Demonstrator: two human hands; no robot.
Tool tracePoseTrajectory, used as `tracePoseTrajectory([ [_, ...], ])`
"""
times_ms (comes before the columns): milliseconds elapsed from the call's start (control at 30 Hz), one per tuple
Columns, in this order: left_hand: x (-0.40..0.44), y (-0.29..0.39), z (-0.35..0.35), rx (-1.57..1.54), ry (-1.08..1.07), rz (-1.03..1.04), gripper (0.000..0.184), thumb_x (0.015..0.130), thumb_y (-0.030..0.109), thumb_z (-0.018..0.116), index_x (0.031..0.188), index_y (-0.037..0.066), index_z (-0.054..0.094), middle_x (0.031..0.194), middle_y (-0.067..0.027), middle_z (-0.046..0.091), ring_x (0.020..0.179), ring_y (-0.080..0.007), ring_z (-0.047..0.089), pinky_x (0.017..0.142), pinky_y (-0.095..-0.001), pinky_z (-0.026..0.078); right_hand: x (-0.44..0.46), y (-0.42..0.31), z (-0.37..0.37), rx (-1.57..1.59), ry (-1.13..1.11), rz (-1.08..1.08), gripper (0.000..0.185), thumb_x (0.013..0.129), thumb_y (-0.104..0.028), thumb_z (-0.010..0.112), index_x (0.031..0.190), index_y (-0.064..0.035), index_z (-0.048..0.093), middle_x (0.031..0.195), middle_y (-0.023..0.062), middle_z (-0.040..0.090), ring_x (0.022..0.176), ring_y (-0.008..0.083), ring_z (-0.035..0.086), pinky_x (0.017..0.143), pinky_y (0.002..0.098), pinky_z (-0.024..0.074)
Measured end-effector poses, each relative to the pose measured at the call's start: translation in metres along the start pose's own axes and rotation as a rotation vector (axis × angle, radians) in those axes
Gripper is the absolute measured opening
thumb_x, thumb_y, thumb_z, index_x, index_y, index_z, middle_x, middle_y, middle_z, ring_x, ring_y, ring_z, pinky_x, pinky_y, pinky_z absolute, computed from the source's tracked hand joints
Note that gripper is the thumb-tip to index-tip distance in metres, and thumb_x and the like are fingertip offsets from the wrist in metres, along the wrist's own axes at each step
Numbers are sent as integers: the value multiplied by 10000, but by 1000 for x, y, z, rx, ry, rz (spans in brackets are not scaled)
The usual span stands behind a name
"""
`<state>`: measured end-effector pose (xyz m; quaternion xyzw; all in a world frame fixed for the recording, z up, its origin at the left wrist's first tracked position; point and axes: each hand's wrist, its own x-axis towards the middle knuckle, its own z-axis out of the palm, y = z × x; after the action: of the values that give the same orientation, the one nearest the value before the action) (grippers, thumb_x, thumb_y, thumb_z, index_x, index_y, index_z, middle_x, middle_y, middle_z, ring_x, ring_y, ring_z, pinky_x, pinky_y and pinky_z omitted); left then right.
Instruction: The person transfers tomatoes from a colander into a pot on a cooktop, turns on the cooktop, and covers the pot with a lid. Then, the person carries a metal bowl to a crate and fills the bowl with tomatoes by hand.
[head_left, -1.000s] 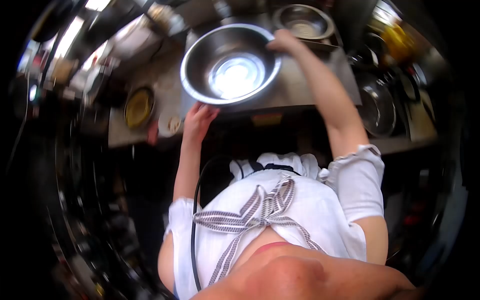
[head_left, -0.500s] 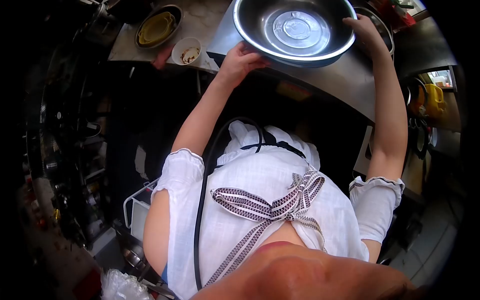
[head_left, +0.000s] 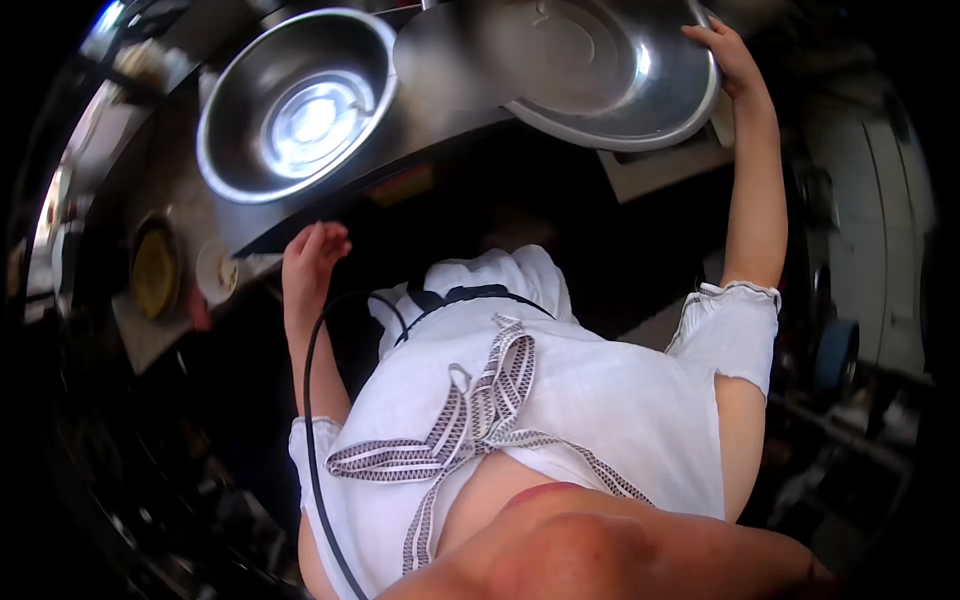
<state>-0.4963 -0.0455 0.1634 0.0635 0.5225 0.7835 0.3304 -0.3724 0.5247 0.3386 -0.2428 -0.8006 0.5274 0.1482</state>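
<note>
A large metal basin (head_left: 300,120) rests on the steel counter at the upper left, with nothing touching it. Just below its rim, my left hand (head_left: 316,256) hangs in the air at the counter's front edge, fingers bent and partly blurred. At the upper right, my right hand (head_left: 728,58) grips the right rim of a second wide metal basin (head_left: 660,90), which is tilted. A blurred round grey shape (head_left: 450,60) overlaps this second basin's left side; I cannot make out what it is.
On the counter (head_left: 180,340) at the left are a bowl with something yellow (head_left: 155,270) and a small white bowl (head_left: 217,272). A black cable (head_left: 312,440) runs down across my left side. Dark shelving lies at the right.
The first basin, earlier held in both hands, now stands released on the counter. My left hand has come away from it, and my right hand has taken hold of the second basin.
</note>
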Motion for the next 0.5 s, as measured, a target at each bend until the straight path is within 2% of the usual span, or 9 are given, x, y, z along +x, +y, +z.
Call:
tracePoseTrajectory([
  [67, 9, -17, 7, 33, -115, -85, 208, 877, 196, 494, 802, 12, 555, 841, -110, 595, 706, -173, 574, 638, -271, 459, -42, 26, -56, -79, 130, 56, 219, 783, -167, 600, 958, -40, 560, 754, 6, 567, 653, 90, 549, 593, 215, 453],
  [133, 20, -30, 22, 80, -233, -154, 195, 866, 181, 505, 767, 17, 544, 842, -114, 595, 700, -172, 573, 639, -268, 459, -82, 45, -103, -332, 269, 92, 185, 748, -131, 609, 893, -24, 571, 743, 68, 595, 658, 146, 585, 575, 266, 473],
  [167, 26, -36, 30, 126, -286, -189, 190, 855, 166, 517, 732, 22, 533, 844, -117, 596, 695, -172, 572, 641, -264, 459, -104, 38, -110, -335, 316, 124, 185, 748, -131, 609, 893, -24, 571, 743, 68, 595, 658, 146, 585, 575, 266, 473],
  [233, 37, -45, 50, 154, -349, -234, 187, 846, 147, 524, 703, 26, 519, 845, -113, 599, 692, -166, 572, 643, -257, 458, -131, 6, -100, -785, 616, 249, 315, 698, -156, 571, 969, 4, 574, 841, 176, 627, 823, 295, 611, 714, 375, 468],
  [300, 42, -48, 70, 184, -392, -262, 192, 836, 128, 532, 673, 31, 505, 846, -110, 602, 690, -160, 572, 645, -251, 458, -135, 17, -119, -1085, 772, 245, 263, 645, -112, 550, 873, 11, 600, 845, 189, 621, 832, 335, 597, 719, 402, 465],
  [367, 47, -52, 98, 343, -364, -258, 176, 828, 120, 550, 681, 25, 526, 845, -99, 605, 697, -142, 571, 649, -239, 457, -128, 28, -130, -1239, 838, 274, 229, 664, -100, 522, 858, -6, 600, 848, 220, 607, 841, 376, 578, 724, 432, 462],
  [400, 50, -58, 112, 407, -366, -241, 146, 831, 129, 561, 765, 3, 592, 836, -83, 619, 694, -125, 576, 639, -230, 455, -120, 34, -129, -1249, 855, 268, 208, 669, -89, 514, 843, -15, 601, 847, 224, 606, 841, 376, 580, 729, 434, 465],
  [433, 56, -68, 124, 423, -391, -246, 146, 831, 129, 561, 765, 3, 592, 836, -83, 619, 694, -125, 576, 639, -230, 455, -107, 42, -129, -1259, 872, 266, 188, 674, -77, 506, 827, -24, 602, 846, 228, 606, 841, 376, 583, 733, 436, 467],
  [500, 65, -92, 143, 594, -358, -285, 166, 840, 137, 558, 891, -6, 625, 826, -75, 633, 688, -116, 581, 629, -228, 455, -89, 50, -129, -1269, 755, 240, 194, 684, -71, 501, 832, -29, 620, 851, 212, 614, 837, 344, 600, 711, 432, 477],
])
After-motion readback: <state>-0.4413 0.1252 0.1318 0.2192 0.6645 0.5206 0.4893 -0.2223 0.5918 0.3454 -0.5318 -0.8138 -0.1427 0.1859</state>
